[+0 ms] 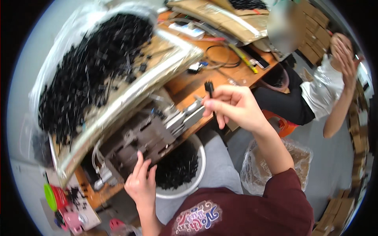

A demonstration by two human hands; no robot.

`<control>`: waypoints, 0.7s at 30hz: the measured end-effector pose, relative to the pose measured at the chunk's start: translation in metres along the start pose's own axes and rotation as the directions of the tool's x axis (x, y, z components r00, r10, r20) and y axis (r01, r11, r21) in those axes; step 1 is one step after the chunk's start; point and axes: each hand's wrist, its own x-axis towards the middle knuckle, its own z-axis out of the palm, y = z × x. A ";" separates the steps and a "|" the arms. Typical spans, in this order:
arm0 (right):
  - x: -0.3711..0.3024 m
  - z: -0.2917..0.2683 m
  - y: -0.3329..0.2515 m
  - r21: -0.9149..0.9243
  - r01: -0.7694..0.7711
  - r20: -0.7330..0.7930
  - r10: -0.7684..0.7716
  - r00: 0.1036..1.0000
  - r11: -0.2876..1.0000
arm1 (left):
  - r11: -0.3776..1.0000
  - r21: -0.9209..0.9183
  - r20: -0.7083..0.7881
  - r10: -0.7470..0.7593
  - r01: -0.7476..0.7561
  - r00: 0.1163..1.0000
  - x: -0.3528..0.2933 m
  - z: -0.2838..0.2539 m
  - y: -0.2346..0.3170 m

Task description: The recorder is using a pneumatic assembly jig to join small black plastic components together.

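My right hand (242,108) is raised right of the metal fixture, pinching a small black plastic part (209,87) with a thin stem and a forked top between thumb and fingers. The part stands roughly upright. My left hand (141,187) is at the near edge of the brown-grey metal fixture (118,155), fingers stretched and apart, with nothing seen in them. Its index fingertip is at the fixture; whether it touches cannot be made out. Below the fixture a white round basket (202,159) holds a heap of similar black parts (177,169).
A large plastic-lined carton (165,65) of black parts rises behind the fixture. Cables (222,59) and a yellow tool (248,63) lie on the wooden table (177,84). Right, another person (328,86) sits beside a plastic-lined box (293,157). A pink object (75,221) stands lower left.
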 end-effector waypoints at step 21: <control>-0.025 0.107 0.057 0.112 0.208 0.379 -0.235 0.895 0.972 | 0.999 0.029 -0.014 0.041 -0.041 0.999 -0.005 0.001 -0.009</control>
